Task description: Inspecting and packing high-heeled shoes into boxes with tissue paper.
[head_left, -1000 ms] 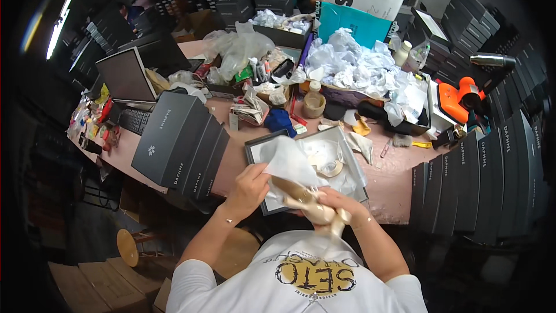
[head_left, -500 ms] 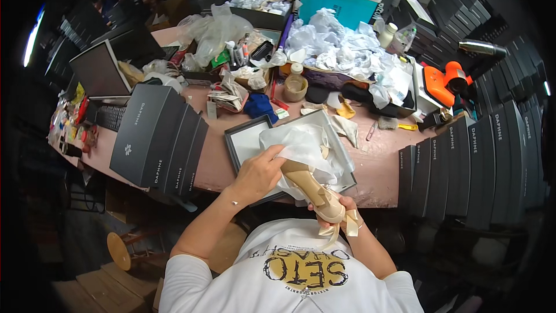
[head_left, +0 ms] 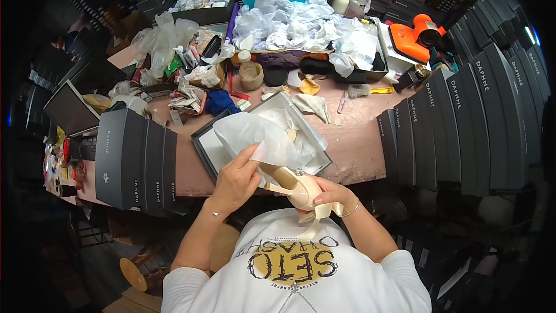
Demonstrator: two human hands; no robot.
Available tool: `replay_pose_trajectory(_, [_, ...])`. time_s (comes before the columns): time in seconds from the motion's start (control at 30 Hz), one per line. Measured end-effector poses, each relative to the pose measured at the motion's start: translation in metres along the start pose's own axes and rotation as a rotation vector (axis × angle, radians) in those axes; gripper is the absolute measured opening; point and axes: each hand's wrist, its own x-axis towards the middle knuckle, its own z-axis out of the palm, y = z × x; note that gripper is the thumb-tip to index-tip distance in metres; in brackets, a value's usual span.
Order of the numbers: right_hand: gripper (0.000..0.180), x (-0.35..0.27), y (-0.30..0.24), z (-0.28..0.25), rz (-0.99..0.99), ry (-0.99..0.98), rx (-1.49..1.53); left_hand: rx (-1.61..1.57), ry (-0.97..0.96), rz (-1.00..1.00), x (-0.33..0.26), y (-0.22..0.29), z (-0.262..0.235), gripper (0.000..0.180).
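My right hand [head_left: 336,193] is wrapped round the heel end of a cream high-heeled shoe [head_left: 302,192]. The shoe lies on its side, its thin heel sticking out to the left and its satin ribbon [head_left: 315,226] hanging down. White tissue paper [head_left: 246,132] covers the toe end, which I cannot see. A pinch of that paper sits between the fingers of my left hand [head_left: 236,178], just left of the shoe. Beneath both, an open shoe box [head_left: 313,126] rests on the table; more tissue and part of another pale item [head_left: 291,134] show inside.
Dark shoe boxes stand on the left [head_left: 130,159] and in a long row on the right [head_left: 463,122]. Behind lie a bin of crumpled white paper [head_left: 284,20], a glue jar [head_left: 251,74], a brush [head_left: 359,91] and an orange tool [head_left: 408,42]. A wooden stool [head_left: 133,273] stands lower left.
The shoe has turned in my right hand: its sole faced up before, and now the heel points left. My left hand still grips the tissue paper. The whole view has shifted.
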Motion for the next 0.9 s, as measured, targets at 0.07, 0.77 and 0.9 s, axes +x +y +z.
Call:
replay_pose_trajectory(0.07, [0.083,-0.009,-0.009,-0.008,-0.006,0.027,-0.039,0.061,-0.049,0.027,0.003,0.013,0.008,0.034])
replay_pose_trajectory(0.77, [0.035,-0.061,-0.014,-0.119,-0.427,0.933,-0.890,-0.279,-0.418,0.490,0.068,0.106,0.165,0.030])
replay_pose_trajectory(0.9, [0.034,-0.079,-0.012,-0.167,-0.428,0.882,-1.600,-0.224,0.138,0.060,0.053,0.040,0.117,0.049])
